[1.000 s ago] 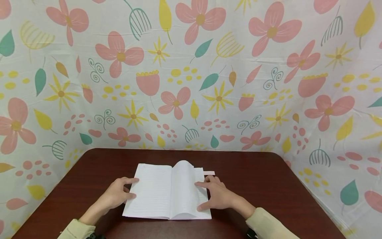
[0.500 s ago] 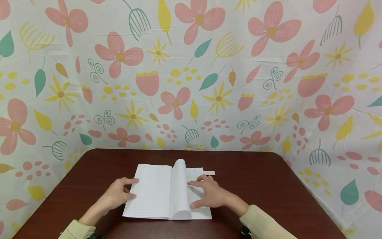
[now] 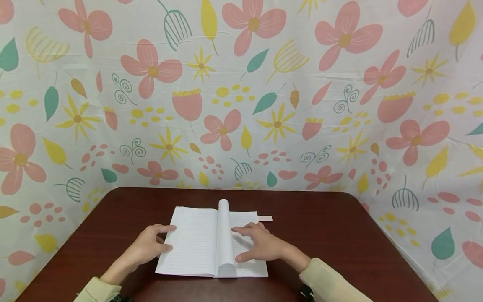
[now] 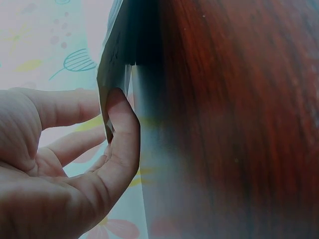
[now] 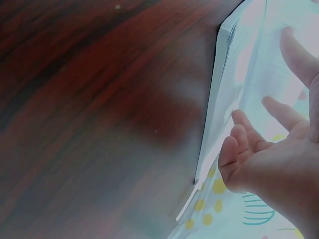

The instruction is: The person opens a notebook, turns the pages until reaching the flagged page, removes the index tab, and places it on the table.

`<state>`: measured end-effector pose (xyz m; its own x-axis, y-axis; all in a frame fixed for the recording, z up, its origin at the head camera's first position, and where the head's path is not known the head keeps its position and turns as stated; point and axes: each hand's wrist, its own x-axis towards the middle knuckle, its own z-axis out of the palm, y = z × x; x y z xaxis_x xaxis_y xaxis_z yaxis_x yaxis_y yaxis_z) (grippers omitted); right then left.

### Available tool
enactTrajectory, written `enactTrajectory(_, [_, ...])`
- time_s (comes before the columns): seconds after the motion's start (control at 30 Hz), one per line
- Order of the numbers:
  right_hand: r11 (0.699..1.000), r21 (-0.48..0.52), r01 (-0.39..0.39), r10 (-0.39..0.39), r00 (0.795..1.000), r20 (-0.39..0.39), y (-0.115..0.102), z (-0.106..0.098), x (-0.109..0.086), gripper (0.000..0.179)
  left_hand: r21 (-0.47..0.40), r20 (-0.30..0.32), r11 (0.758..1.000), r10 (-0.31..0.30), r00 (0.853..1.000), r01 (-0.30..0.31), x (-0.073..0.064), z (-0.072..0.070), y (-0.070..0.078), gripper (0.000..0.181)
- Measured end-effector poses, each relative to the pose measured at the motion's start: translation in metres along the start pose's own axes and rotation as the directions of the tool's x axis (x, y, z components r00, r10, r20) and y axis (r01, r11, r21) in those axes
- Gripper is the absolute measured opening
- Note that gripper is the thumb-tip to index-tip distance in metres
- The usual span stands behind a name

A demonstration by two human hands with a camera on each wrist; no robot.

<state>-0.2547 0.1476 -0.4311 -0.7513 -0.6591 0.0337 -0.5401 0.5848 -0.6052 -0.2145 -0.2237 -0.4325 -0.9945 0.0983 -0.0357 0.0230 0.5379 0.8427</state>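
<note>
An open white notebook with faintly ruled paper pages [image 3: 190, 241] lies between the fingers of both hands. The person's left hand [image 3: 145, 245] grips its outer left edge: in the left wrist view one finger curls beneath the cover while others lie on the opposite face, pinching it. The right hand [image 3: 264, 244] reaches over the facing page with its fingers spread apart; index finger and thumb stand at the side of a white page curled into a narrow tube [image 3: 224, 235], just left of their tips. Whether they touch it, I cannot tell. Just beyond the right fingers, a thin pale strip [image 3: 266, 218] juts from the notebook's edge. Under both sets of fingers spreads a dark reddish-brown wooden counter [image 3: 320, 209]. Pale yellow-green sleeves [image 3: 328, 279] cover both forearms, behind the fingers. Well beyond the fingertips hangs a white cloth printed with pink, yellow and teal flowers and leaves [image 3: 241, 84].
</note>
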Motion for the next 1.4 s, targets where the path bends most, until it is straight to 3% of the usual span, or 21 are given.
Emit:
enactTrajectory(0.47, [0.989, 0.118, 0.086, -0.087, 0.996, 0.001, -0.003, 0.001, 0.012, 0.079, 0.003, 0.0, 1.0, -0.027, 1.0, 0.027, 0.0, 0.0, 0.001, 0.053])
enactTrajectory(0.87, [0.991, 0.125, 0.054, -0.052, 0.998, -0.019, -0.011, 0.006, 0.016, 0.079, -0.004, 0.005, 1.0, -0.021, 1.0, 0.021, -0.001, 0.0, 0.002, 0.053])
enactTrajectory(1.1, [0.992, 0.107, 0.072, -0.065, 0.996, -0.063, -0.014, 0.008, 0.019, 0.079, -0.006, -0.002, 1.0, -0.016, 1.0, 0.016, -0.001, 0.0, 0.002, 0.053])
enactTrajectory(1.4, [0.992, 0.117, 0.039, -0.032, 0.998, -0.059, -0.016, 0.011, 0.023, 0.082, -0.006, -0.007, 1.0, -0.013, 1.0, 0.013, -0.001, 0.001, 0.003, 0.053])
